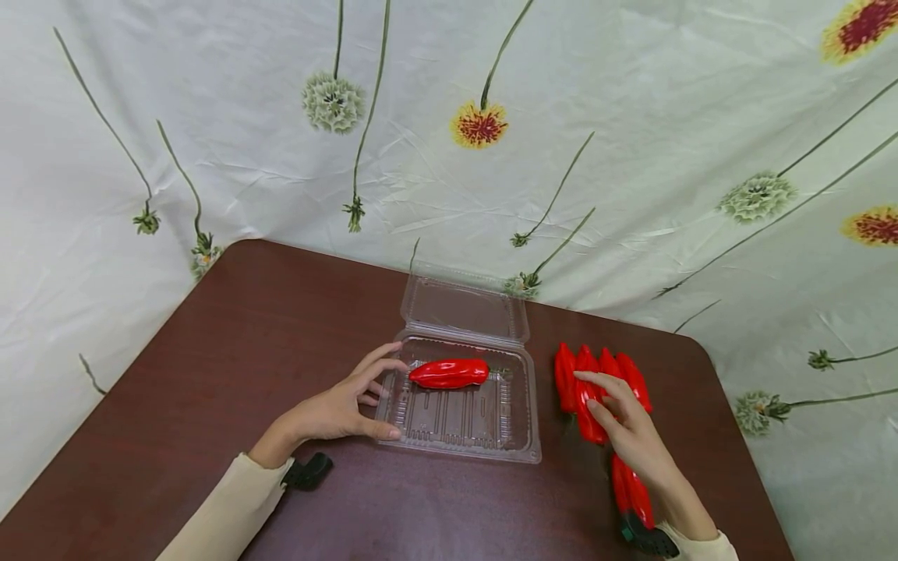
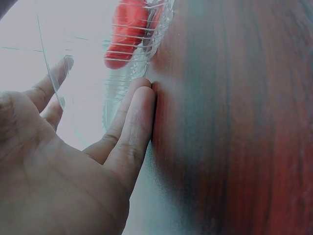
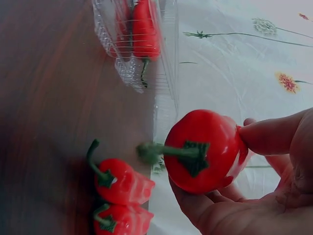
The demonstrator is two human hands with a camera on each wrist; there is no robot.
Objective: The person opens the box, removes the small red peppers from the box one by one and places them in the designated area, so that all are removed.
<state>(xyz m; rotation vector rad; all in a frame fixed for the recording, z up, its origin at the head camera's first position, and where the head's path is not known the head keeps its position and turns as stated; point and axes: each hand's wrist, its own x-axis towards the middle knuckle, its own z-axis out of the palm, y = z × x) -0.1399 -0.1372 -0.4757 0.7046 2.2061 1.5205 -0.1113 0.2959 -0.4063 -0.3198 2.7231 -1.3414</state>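
Observation:
My left hand (image 1: 344, 405) is at the left side of a clear plastic clamshell box (image 1: 529, 405), fingers near its left rim and thumb at the front left corner. In the left wrist view, two fingers (image 2: 132, 127) lie fairly straight against the box's outer wall, low by the table. One red pepper (image 1: 449, 374) lies crosswise inside the box, toward its back. My right hand (image 1: 631, 428) grips another red pepper (image 3: 205, 152) between thumb and fingers, its green stem facing the right wrist camera.
Several more red peppers (image 1: 634, 382) lie in a row around the right hand. Others (image 1: 631, 491) lie closer to the front, by the right wrist. The box's lid (image 1: 466, 304) stands open toward the back. A flower-printed cloth (image 1: 421, 156) hangs behind the brown table (image 1: 281, 327).

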